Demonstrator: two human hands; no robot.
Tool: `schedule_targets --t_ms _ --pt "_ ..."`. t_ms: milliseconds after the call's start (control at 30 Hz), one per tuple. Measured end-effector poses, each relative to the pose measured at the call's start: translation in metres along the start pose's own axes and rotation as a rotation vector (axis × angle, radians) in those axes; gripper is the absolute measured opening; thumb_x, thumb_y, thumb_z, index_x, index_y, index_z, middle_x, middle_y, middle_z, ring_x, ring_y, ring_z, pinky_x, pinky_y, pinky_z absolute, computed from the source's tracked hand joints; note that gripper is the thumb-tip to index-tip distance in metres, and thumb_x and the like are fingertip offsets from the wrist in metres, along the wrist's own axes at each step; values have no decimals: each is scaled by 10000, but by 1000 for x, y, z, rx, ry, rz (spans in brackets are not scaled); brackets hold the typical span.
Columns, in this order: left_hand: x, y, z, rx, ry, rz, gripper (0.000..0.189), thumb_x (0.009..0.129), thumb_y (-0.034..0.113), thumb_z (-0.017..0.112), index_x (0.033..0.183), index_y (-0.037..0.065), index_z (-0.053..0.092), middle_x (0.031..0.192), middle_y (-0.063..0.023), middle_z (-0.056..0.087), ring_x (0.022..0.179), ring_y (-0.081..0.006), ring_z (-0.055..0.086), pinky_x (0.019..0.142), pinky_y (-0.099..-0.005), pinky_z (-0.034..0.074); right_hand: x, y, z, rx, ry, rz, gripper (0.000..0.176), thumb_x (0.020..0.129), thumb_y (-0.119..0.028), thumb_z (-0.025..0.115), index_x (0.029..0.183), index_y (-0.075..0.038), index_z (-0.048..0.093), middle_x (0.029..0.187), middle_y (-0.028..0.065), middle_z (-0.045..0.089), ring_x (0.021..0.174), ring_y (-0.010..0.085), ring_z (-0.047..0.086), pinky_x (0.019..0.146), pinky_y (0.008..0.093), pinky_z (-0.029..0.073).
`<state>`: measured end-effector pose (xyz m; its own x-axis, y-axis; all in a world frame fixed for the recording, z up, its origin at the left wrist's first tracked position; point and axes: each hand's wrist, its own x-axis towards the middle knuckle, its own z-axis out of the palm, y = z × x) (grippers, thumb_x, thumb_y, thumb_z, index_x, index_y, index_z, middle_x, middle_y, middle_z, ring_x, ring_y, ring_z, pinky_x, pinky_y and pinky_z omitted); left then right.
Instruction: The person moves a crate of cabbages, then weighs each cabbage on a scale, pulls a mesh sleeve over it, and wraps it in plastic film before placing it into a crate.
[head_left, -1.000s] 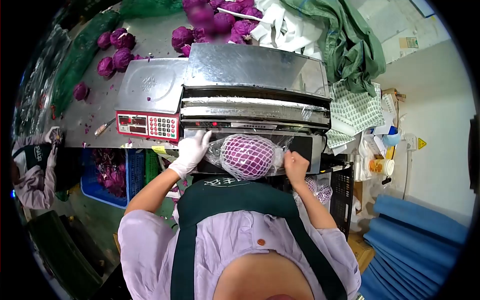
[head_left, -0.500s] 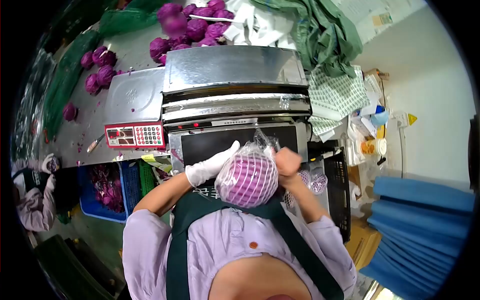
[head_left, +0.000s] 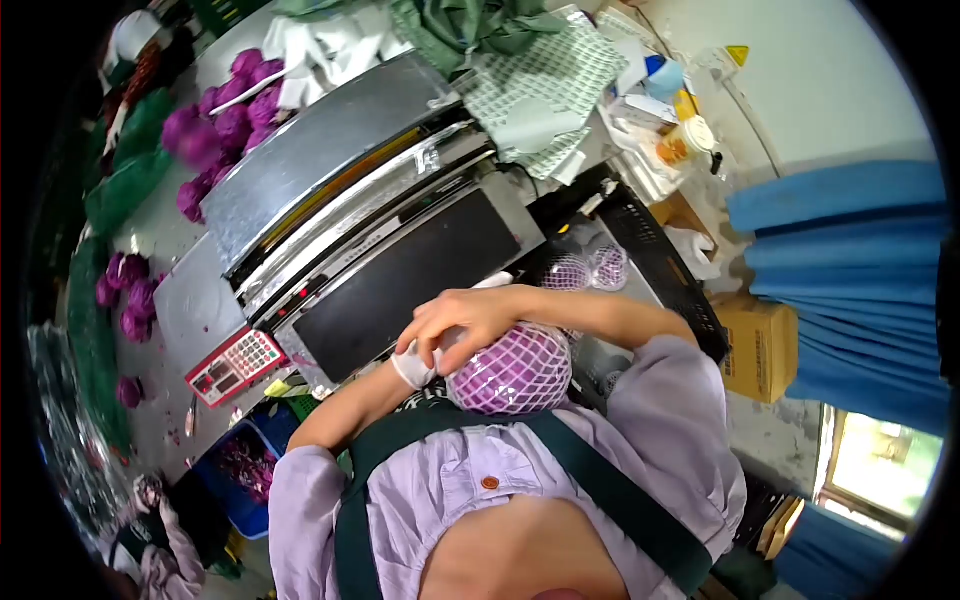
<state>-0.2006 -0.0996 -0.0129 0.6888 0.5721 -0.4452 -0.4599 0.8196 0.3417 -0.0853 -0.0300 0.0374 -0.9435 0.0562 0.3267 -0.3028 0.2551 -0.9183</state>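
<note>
A red cabbage (head_left: pixel 515 372) in clear film and a white net rests against my apron front. My left hand (head_left: pixel 417 364), in a white glove, is at the cabbage's far left side and grips it; most of it is hidden behind my right hand, with one gloved fingertip showing above. My bare right hand (head_left: pixel 468 322) crosses over the cabbage from the right. Its curled fingers lie over the left glove and the cabbage's upper left edge; what is between them is hidden. Beyond both hands is the wrapping machine (head_left: pixel 410 270) with its black plate.
Loose red cabbages (head_left: pixel 232 128) lie at the back left of the steel table. A red-fronted scale (head_left: pixel 235 368) stands left of the machine. Netted cabbages (head_left: pixel 567 273) sit by a black crate (head_left: pixel 655 250). A blue basket (head_left: pixel 258 520) holds purple leaves. Another person (head_left: pixel 160 550) is at lower left.
My right hand has moved from the cabbage's right side across to its left, over my gloved hand. The gathered film on top no longer shows. The view has turned, tilting the machine.
</note>
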Motion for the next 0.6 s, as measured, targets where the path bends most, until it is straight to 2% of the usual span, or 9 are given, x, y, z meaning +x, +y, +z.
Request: schedule_targets --t_ms 67,133,200,267,300,333,467,500,600 --pt "10 -13 1 -66 106 -43 472 890 387 443 1222 52 447 1225 -106 485 1098 -203 491 914 -349 418 -52 -5 -5 -127 225 145 258 792 -290 599 884 -52 639 1188 157 525 919 260 529 780 336 415" --pt "12 -19 1 -50 92 -153 515 892 434 432 1242 57 430 1259 -106 468 1133 -208 479 931 -361 411 -115 5 17 -120 498 237 329 821 -307 567 1021 -48 600 1132 114 569 1045 240 523 879 322 402" --pt "19 -22 6 -11 -79 -294 709 873 552 359 1364 55 238 1352 -125 357 1198 -250 416 977 -403 365 -164 -2 63 923 855 402 455 842 -339 535 1174 -31 501 1191 105 534 1117 236 487 966 346 361" --pt "25 -20 27 376 -37 -280 754 863 571 364 1380 50 187 1413 -121 241 1233 -286 360 1002 -421 327 -206 6 105 1417 1377 514 532 853 -389 501 1258 -51 425 1209 105 514 1136 229 469 1017 361 320" --pt "28 -23 29 458 -56 -307 792 854 578 383 1391 51 138 1441 -115 152 1255 -311 316 1013 -438 300 -212 8 113 1551 1573 301 529 839 -393 503 1240 -51 448 1185 121 524 1110 243 484 986 397 354" --pt "27 -15 41 547 -117 -286 738 871 537 398 1384 50 184 1415 -119 228 1241 -282 346 1010 -406 311 -219 9 124 1559 1567 312 529 839 -393 503 1240 -51 448 1185 121 524 1110 243 484 986 397 354" --pt "34 5 47 682 -119 -229 475 909 413 428 1173 28 521 1153 -49 547 1031 -157 534 919 -306 400 -271 37 135 1474 1690 -359 411 859 -338 409 1157 -73 511 1139 111 553 1039 293 516 941 458 382" --pt "34 10 42 741 -99 -166 462 910 413 427 1150 34 539 1122 -40 561 995 -145 544 894 -300 411 -306 62 148 1337 1792 -384 420 866 -345 371 1167 -86 506 1144 103 555 1068 296 505 959 466 360" --pt "25 29 22 728 53 -47 439 911 414 424 1115 53 568 1076 -34 583 937 -132 558 839 -292 434 -384 87 187 1187 2082 182 567 765 -471 494 1226 -141 467 1142 92 566 1101 297 497 974 532 301"
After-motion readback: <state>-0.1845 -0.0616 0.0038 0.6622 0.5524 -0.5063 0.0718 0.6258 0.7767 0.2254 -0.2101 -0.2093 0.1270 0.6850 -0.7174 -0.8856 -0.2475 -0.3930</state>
